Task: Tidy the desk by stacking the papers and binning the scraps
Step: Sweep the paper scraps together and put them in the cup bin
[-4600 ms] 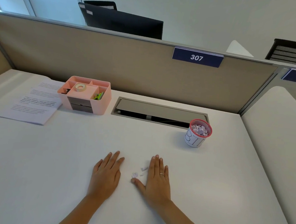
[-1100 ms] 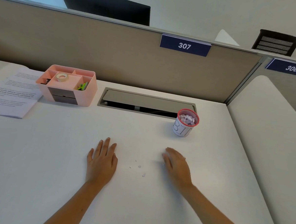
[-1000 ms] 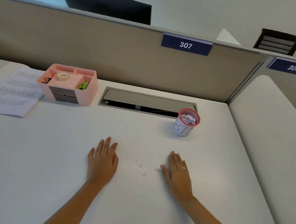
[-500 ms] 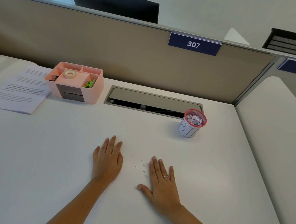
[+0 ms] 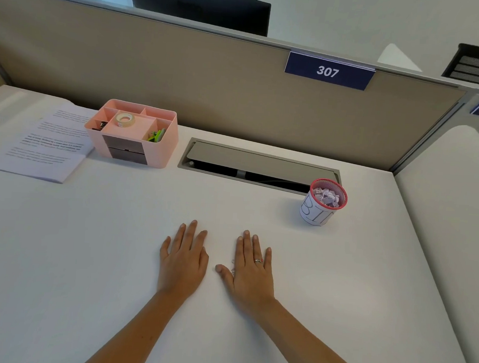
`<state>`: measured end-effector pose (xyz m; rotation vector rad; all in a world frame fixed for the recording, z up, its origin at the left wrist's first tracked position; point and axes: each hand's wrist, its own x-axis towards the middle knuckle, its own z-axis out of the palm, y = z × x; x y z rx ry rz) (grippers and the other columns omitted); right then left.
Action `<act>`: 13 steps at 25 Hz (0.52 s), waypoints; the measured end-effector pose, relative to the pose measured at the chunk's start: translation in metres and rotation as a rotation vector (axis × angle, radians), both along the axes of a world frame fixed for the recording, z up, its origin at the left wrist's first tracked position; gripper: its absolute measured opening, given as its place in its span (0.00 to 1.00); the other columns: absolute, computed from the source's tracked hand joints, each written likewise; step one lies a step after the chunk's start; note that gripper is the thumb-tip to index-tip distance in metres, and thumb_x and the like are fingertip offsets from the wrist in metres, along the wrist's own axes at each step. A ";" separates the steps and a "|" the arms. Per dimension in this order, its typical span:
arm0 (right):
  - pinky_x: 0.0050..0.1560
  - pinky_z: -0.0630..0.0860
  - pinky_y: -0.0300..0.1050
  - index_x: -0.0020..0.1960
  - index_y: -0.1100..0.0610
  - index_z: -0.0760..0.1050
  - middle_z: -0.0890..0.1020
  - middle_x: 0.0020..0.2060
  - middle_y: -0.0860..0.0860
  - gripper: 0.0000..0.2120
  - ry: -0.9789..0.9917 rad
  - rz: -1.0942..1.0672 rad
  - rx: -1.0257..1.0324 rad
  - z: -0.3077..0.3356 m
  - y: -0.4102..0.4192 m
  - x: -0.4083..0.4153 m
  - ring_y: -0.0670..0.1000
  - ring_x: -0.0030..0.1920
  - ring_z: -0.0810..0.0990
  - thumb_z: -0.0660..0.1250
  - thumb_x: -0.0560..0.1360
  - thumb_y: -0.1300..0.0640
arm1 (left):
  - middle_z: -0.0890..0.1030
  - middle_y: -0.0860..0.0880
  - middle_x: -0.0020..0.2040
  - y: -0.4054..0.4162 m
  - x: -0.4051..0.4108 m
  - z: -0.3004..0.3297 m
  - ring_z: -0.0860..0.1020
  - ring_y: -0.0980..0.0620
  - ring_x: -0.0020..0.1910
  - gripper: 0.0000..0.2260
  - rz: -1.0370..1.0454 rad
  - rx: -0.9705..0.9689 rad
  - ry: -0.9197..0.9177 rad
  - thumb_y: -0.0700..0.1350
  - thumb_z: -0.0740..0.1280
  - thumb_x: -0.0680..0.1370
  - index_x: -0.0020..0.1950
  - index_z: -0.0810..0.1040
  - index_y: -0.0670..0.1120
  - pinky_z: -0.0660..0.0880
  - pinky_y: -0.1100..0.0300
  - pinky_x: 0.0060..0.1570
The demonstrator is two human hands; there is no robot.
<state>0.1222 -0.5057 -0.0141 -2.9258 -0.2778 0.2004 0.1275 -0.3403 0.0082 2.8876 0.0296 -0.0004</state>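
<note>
Both hands lie flat, palms down, on the white desk (image 5: 86, 250). My left hand (image 5: 183, 258) has its fingers straight and holds nothing. My right hand (image 5: 250, 267) lies beside it with fingers spread; a few tiny white paper scraps (image 5: 232, 266) peek out at its left edge, between thumb and forefinger, mostly hidden under the palm. A small red-rimmed bin (image 5: 323, 202) labelled BIN, full of crumpled scraps, stands to the far right of my hands. A stack of printed papers (image 5: 41, 146) lies at the far left.
A pink desk organiser (image 5: 134, 133) with a tape roll stands beside the papers. A grey cable tray (image 5: 258, 165) is recessed behind the bin. A beige partition (image 5: 210, 88) with a sign 307 closes the back; another desk surface lies right.
My right hand has slid left over the small scraps and now covers most of them. My left hand has stayed flat in place.
</note>
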 end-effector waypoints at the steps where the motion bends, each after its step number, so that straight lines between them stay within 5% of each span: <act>1: 0.74 0.33 0.53 0.77 0.56 0.36 0.36 0.76 0.49 0.44 -0.009 0.017 0.014 -0.001 -0.001 0.002 0.51 0.76 0.34 0.34 0.72 0.28 | 0.71 0.44 0.71 0.000 0.000 0.000 0.69 0.42 0.70 0.24 -0.001 0.002 -0.003 0.50 0.48 0.77 0.66 0.76 0.46 0.68 0.40 0.64; 4: 0.77 0.45 0.50 0.78 0.58 0.47 0.49 0.78 0.50 0.42 -0.014 0.129 0.117 0.007 -0.009 -0.004 0.49 0.78 0.47 0.42 0.76 0.30 | 0.70 0.44 0.72 0.000 -0.001 -0.001 0.68 0.42 0.71 0.24 0.000 0.002 -0.012 0.50 0.48 0.78 0.67 0.75 0.46 0.67 0.40 0.65; 7: 0.71 0.66 0.55 0.72 0.56 0.68 0.68 0.72 0.55 0.25 -0.099 0.364 0.151 0.016 -0.020 -0.016 0.55 0.72 0.67 0.53 0.81 0.43 | 0.69 0.44 0.73 0.000 -0.001 -0.002 0.67 0.42 0.72 0.21 0.002 -0.008 -0.028 0.48 0.52 0.78 0.67 0.74 0.46 0.66 0.40 0.66; 11: 0.72 0.58 0.38 0.74 0.47 0.62 0.64 0.74 0.45 0.23 -0.057 0.326 0.170 0.015 -0.018 -0.028 0.44 0.75 0.59 0.49 0.81 0.43 | 0.69 0.44 0.73 0.001 -0.001 -0.003 0.66 0.42 0.72 0.21 0.003 -0.012 -0.036 0.48 0.53 0.78 0.68 0.74 0.46 0.65 0.40 0.67; 13: 0.65 0.63 0.34 0.72 0.49 0.64 0.68 0.70 0.44 0.21 -0.043 0.320 0.174 0.008 -0.019 -0.028 0.44 0.71 0.65 0.52 0.82 0.45 | 0.69 0.44 0.73 0.000 -0.002 -0.002 0.66 0.42 0.72 0.23 0.001 -0.013 -0.036 0.49 0.50 0.78 0.68 0.74 0.46 0.65 0.40 0.66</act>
